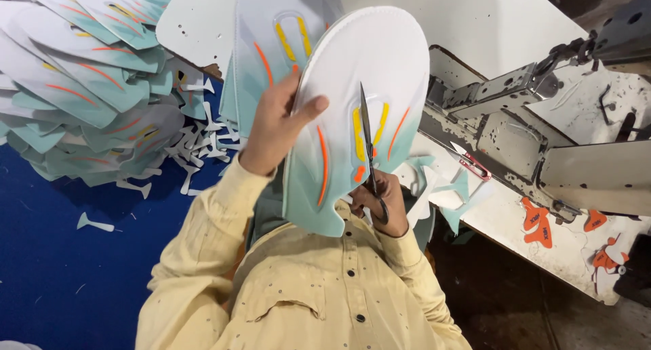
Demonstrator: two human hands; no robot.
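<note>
A white and mint shoe-upper panel [359, 119] with orange and yellow stripes is held upright, gripped at its left edge by the left hand [274, 130]. The right hand [380, 201], below the panel, is closed on scissors [369, 153] whose blades lie against its face, possibly cutting. Left of the panel lies a pile of matching panels [88, 86]; right of it, a sewing machine [536, 133] on the table [488, 18].

Left hand [277, 123] raised, thumb pressed forward in a pinching grip; right hand [381, 204] curled closed, lower.

Shoe workshop, industrial sewing machine [536, 130], stacked cut uppers [81, 79], trimmings [196, 147]
</note>
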